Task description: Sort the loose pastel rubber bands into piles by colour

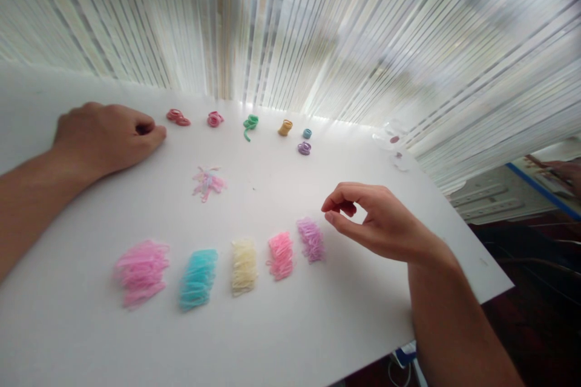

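Note:
My left hand [109,138] rests on the white table with its fingers curled together, close to a red coiled band [178,117]; whether it holds anything is hidden. My right hand [370,217] is above the table, thumb and index finger slightly apart with nothing between them. Just left of it lies a purple bundle of small bands [311,239]. Further left in that row are a coral pink bundle [281,255], a cream bundle [244,266], a turquoise bundle [198,279] and a pink bundle [142,273]. A loose pink and white cluster [209,184] lies mid-table.
Along the back of the table [354,314] are pink [215,119], green [251,124], yellow [285,127], blue [307,133] and purple [304,148] coils. Clear round items [389,136] stand back right. Behind hangs a string curtain [281,30]. Another person's hand [565,172] shows far right.

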Motion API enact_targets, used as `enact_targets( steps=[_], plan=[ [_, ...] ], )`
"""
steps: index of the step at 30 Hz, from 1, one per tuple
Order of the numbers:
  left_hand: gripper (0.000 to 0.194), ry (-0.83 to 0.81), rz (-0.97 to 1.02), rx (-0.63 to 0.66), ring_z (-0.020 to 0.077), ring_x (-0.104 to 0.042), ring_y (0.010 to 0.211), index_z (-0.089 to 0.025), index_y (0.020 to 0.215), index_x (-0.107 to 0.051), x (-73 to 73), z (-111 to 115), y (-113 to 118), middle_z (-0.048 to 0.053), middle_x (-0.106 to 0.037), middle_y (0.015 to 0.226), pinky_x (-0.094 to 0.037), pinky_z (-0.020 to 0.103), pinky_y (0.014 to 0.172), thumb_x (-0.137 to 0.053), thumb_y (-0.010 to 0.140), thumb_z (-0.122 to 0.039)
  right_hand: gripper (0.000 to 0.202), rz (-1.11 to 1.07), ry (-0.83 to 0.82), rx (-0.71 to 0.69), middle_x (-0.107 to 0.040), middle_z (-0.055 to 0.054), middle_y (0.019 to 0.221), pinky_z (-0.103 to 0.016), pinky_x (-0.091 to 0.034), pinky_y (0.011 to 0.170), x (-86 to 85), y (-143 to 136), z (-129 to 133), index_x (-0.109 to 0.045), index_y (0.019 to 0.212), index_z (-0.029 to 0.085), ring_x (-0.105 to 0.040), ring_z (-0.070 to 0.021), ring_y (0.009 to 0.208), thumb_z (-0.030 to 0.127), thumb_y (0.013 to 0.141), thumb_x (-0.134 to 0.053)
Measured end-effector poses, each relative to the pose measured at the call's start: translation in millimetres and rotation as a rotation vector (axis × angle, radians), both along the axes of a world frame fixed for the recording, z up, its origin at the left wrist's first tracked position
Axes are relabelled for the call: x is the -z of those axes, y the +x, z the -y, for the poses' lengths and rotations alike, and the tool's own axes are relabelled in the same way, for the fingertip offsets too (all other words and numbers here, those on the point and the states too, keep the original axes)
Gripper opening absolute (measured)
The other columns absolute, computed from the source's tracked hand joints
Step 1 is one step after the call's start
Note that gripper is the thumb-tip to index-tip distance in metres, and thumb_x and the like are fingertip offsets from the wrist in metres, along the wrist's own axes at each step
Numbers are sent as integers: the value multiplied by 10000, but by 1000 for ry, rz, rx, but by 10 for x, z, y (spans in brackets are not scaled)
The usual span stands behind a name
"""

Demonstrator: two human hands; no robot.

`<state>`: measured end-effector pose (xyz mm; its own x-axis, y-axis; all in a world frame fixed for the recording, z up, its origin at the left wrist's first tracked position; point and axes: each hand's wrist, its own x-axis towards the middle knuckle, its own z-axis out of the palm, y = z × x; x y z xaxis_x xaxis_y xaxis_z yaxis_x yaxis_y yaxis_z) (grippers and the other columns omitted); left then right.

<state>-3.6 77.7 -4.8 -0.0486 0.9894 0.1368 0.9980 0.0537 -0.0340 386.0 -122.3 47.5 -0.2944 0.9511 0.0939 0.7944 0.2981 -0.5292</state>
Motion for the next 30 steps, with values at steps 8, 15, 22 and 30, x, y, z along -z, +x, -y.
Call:
enact_targets(
  steps=[8,15,22,30],
  plan=[
    [515,9,8,30,384,-685,1078,-213,1089,-817,-16,10,18,134,-757,1144,-549,485,910,-466,905,-541,74,1,245,93,-652,-13,764,-306,-472,650,120,75,-121,-731,918,203,-548,-147,671,242,947,-675],
    [463,0,66,99,364,-692,995,-208,888,-782,-89,143,71,163,-779,1036,-532,456,841,-448,933,-526,127,68,302,117,-646,-27,767,-343,-481,653,268,172,-206,-736,949,220,-560,-172,667,310,989,-656],
    [438,45,138,139,371,-730,963,-239,814,-777,10,100,20,145,-793,944,-527,445,820,-460,927,-519,256,-113,207,205,-735,-47,802,-344,-513,633,421,122,-325,-759,991,225,-643,-196,691,468,982,-680],
    [444,38,166,165,370,-736,964,-245,864,-790,12,120,23,154,-805,978,-521,447,800,-441,936,-510,264,-47,179,21,-687,-12,697,-318,-449,603,-51,-380,-656,-766,842,228,-569,-160,634,455,953,-691]
  ],
)
